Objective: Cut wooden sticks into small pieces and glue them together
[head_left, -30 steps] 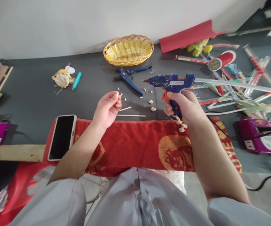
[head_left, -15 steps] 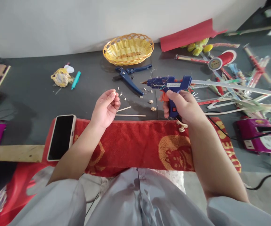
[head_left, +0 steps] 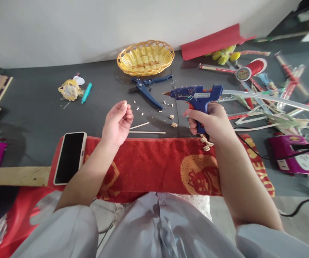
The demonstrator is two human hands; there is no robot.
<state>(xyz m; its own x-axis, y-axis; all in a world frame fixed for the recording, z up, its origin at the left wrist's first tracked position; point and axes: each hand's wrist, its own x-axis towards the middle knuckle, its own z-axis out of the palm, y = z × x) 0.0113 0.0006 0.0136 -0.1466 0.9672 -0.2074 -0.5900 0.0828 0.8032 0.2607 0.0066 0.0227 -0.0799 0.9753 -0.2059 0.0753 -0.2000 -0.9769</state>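
My right hand (head_left: 210,123) grips the handle of a blue glue gun (head_left: 194,95) with an orange trigger, its nozzle pointing left; a clear glue stick (head_left: 272,98) juts out the back. My left hand (head_left: 116,122) is raised palm up, pinching a tiny wooden piece (head_left: 125,105) between thumb and fingertips. The nozzle and the piece are about a hand's width apart. Several small cut wooden bits (head_left: 172,120) and two thin sticks (head_left: 146,132) lie on the dark table between my hands. A small glued cluster of wooden bits (head_left: 206,144) sits under my right wrist on the red towel (head_left: 154,165).
A yellow woven basket (head_left: 145,57) and blue cutting pliers (head_left: 147,89) lie behind the hands. A phone (head_left: 69,157) rests on the towel's left end. A purple power strip (head_left: 294,154) with cables, a red tape roll (head_left: 251,68) and scattered sticks crowd the right side.
My left hand with the wooden piece has drifted slightly left, away from the glue gun. The glue gun dipped toward it, then returned to about where it was.
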